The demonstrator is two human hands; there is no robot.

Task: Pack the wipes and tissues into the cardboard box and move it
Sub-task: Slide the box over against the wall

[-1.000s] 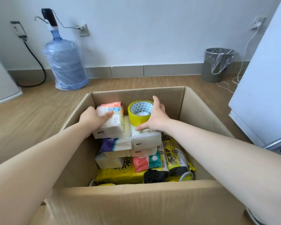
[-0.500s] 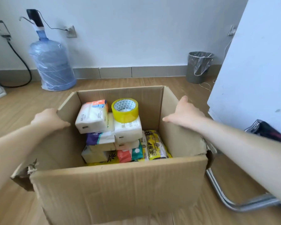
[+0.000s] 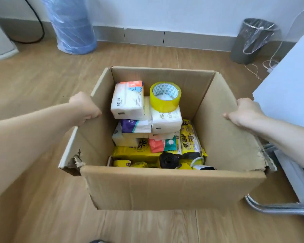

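With both hands clamped on opposite flaps of the open brown cardboard box, the packing looks finished and the moving step appears to be in hand. The left hand curls its fingers over the left flap's edge; the right hand grips the right flap's upper edge the same way. The box stands over the wooden floor, though whether it is lifted I cannot tell. Inside, white plastic-wrapped tissue packs are stacked on yellow wipe packets, with a yellow roll of packing tape on top. The torn front-left corner looks weak, so the next move probably calls for an even, level carry.
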